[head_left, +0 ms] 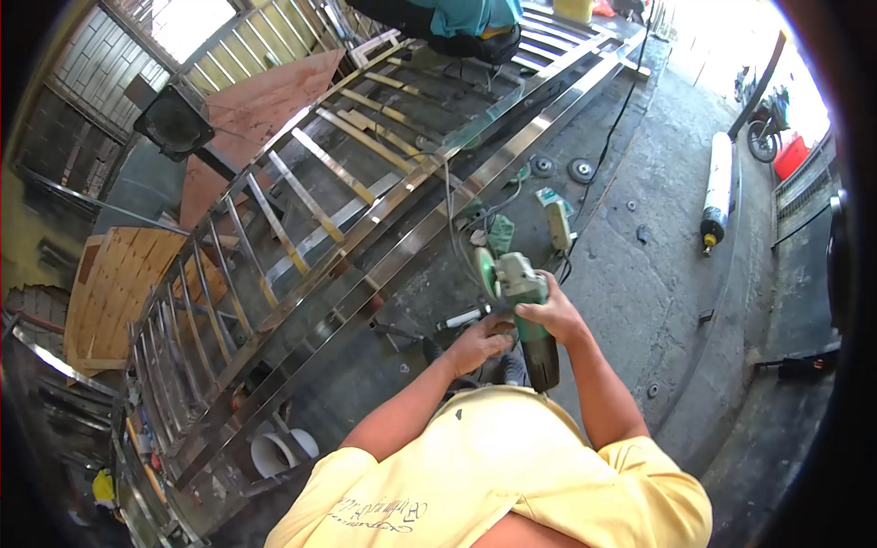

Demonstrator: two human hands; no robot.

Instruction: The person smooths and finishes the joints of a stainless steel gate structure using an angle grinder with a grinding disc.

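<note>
An angle grinder (532, 320) with a green body and dark rear end is held in front of my yellow shirt, its disc (487, 274) facing left. My right hand (557, 310) is wrapped round the grinder's body near its metal head. Just left of the tool, below the disc, my left hand (481, 343) has its fingers curled; what they hold, if anything, is hidden. A long shiny metal frame with crossbars (402, 251) runs diagonally to the left of both hands.
Beyond the frame is another person in a teal top (470, 16). Grinding discs (581, 170), cables and a green-and-white box (557, 224) lie on the floor ahead. A white gas cylinder (718, 187) lies at the right. Wooden boards (137, 292) stand left.
</note>
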